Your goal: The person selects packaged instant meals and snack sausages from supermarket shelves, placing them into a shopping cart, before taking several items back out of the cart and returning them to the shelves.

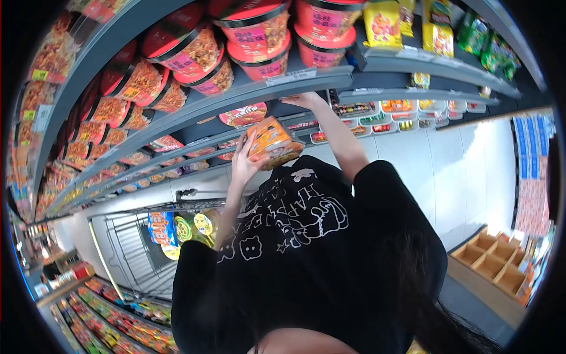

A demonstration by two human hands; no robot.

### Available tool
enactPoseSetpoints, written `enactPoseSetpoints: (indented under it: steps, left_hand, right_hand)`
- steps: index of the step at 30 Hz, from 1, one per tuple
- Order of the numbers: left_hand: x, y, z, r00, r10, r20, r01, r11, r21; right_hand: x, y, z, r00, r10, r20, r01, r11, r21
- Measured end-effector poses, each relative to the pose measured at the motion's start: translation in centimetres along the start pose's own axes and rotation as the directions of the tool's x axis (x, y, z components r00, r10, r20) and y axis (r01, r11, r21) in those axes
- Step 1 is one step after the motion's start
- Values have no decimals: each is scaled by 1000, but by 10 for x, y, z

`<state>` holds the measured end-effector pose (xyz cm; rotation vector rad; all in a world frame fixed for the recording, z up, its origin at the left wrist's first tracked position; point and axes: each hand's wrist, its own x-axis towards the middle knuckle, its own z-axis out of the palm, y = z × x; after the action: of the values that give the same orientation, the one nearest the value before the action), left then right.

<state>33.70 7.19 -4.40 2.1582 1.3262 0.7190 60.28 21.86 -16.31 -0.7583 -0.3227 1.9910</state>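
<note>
My left hand (244,162) is closed around the side of an orange printed food box (269,137), held in front of my chest near the shelf. A brownish lower part shows beneath the orange face; whether it is a second pack I cannot tell. My right hand (305,100) reaches to the shelf just under the front ledge (300,76), its fingers stretched out, with nothing visible in them. Between the hands, a red and white round-lidded tub (243,115) sits on the lower shelf. Stacked red-lidded food tubs (253,32) fill the shelf above.
Yellow snack bags (383,23) and green bags (498,56) are on the upper right shelf. Trays of small packets (398,106) line the lower right. A metal shopping cart (121,242) with packaged goods stands at the left. A wooden divided box (492,259) is at the right.
</note>
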Motion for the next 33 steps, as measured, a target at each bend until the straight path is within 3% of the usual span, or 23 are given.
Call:
enactPoseSetpoints:
  steps: [3,8,10,18,26,28,30,33]
  left_hand:
    - [-28,7,-14,973,-197,-123,185,978,-99]
    - [-54,7,-16,907,-304,-292,282,952,-115]
    - [-56,20,-23,873,-363,-325,288,922,-258]
    - [-63,40,-18,835,-404,-373,307,905,-294]
    - [-48,38,4,884,-360,-298,232,892,-388]
    - [-24,29,15,935,-172,-311,70,947,-312]
    - [11,38,15,949,-86,-304,11,971,-240]
    - [57,29,29,959,-7,-282,-50,980,-191]
  right_hand:
    - [32,1,11,998,15,-68,-4,989,145]
    - [41,-10,14,992,39,-122,-21,990,143]
    - [39,-11,10,987,54,-151,-33,990,136]
    - [28,-20,16,980,75,-185,-53,992,118]
    - [-15,-15,-7,960,57,-273,-58,998,3]
    - [-47,-9,-7,952,48,-301,-56,998,-18]
    - [-92,-1,9,914,-169,-370,24,930,-367]
    - [-117,1,11,951,-182,-250,93,939,-330]
